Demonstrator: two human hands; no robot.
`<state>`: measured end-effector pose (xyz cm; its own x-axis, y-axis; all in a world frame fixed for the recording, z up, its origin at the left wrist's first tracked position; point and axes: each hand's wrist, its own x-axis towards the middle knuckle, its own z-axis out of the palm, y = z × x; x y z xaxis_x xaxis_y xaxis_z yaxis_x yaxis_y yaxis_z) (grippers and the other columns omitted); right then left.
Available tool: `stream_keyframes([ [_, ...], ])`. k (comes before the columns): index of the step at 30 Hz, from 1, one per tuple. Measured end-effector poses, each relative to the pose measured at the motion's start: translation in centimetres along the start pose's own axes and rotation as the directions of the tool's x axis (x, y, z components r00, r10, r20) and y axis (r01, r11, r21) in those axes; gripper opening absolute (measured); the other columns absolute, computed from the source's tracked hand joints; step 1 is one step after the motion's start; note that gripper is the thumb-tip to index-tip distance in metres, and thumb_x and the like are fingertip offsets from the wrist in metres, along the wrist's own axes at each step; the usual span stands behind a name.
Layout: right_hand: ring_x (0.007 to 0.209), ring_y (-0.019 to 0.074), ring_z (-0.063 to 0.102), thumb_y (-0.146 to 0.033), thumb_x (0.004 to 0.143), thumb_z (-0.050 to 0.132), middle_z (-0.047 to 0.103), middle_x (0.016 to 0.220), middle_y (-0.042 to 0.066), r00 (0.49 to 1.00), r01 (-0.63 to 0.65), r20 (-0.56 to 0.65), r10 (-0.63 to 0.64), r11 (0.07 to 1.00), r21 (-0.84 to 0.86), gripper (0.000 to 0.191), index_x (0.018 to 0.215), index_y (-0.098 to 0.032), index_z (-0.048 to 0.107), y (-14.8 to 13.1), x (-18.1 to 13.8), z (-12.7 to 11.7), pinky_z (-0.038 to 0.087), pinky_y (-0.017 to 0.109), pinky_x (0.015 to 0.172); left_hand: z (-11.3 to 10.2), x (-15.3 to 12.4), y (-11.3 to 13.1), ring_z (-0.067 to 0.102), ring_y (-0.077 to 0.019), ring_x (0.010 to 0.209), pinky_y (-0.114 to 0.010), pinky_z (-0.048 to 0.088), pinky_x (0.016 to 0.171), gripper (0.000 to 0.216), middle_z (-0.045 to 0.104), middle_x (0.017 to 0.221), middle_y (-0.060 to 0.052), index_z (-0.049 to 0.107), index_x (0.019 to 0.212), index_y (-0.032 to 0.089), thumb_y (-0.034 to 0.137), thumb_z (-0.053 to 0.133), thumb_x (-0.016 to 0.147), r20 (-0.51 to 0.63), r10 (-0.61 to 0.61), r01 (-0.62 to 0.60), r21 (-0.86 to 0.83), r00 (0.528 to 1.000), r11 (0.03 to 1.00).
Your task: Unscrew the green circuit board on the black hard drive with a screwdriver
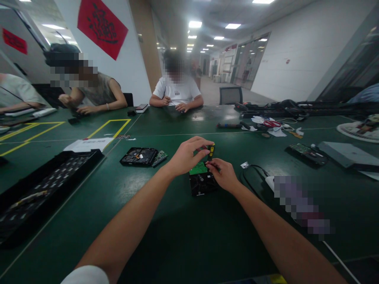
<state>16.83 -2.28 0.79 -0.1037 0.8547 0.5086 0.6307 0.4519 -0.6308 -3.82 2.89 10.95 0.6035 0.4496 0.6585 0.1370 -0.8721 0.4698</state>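
A hard drive (201, 184) lies in front of me on the green table, its green circuit board (197, 169) facing up. Over the board a yellow and black screwdriver (211, 151) stands nearly upright. The fingers of my left hand (191, 154) are closed around the top of its handle. Lower down, my right hand (222, 172) pinches at the screwdriver's shaft, close above the board. The screwdriver's tip is hidden behind the right fingers.
An opened hard drive (139, 156) and a loose circuit board (160, 158) lie to the left, beyond a long black tray (50, 193). To the right are a power strip (291, 201), another drive (307, 154) and a grey box (349, 154). Co-workers sit across the table.
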Motion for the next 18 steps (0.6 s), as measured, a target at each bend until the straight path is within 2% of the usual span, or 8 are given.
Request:
stream_keyframes([
  [6,0.082,0.0215,0.072,-0.026,0.098,0.059,0.077,0.094,0.006,1.000,0.016,0.009,-0.016,1.000,-0.004,0.013,0.101,-0.023,0.072,-0.16,0.02,0.04,0.054,0.034,0.077,0.11,-0.04,-0.03,0.066,-0.0202,0.112,-0.036,0.058,0.092,0.033,0.070,0.123,-0.009,0.068,0.130,0.022,0.017,0.059,0.099,-0.001,-0.003,0.003,-0.005,1.000,1.000],
  [11,0.088,0.0224,0.073,-0.028,0.098,0.060,0.077,0.100,0.006,1.000,0.008,-0.009,-0.007,1.000,0.030,0.013,0.103,-0.023,0.070,-0.26,-0.08,0.16,0.055,0.036,0.080,0.04,-0.06,0.04,0.068,-0.0208,0.109,-0.037,0.058,0.091,0.033,0.073,0.120,-0.008,0.067,0.131,0.023,0.019,0.059,0.100,0.020,-0.030,0.030,0.005,0.999,1.000],
  [18,0.080,0.0201,0.070,-0.033,0.093,0.066,0.074,0.091,0.004,0.998,-0.044,-0.046,0.045,0.998,0.036,0.011,0.097,-0.023,0.067,-0.16,-0.17,0.37,0.054,0.033,0.070,0.08,-0.05,-0.24,0.068,-0.0189,0.104,-0.034,0.057,0.088,0.033,0.072,0.117,-0.008,0.069,0.131,0.024,0.018,0.061,0.099,0.016,-0.036,0.036,0.004,0.999,0.999],
])
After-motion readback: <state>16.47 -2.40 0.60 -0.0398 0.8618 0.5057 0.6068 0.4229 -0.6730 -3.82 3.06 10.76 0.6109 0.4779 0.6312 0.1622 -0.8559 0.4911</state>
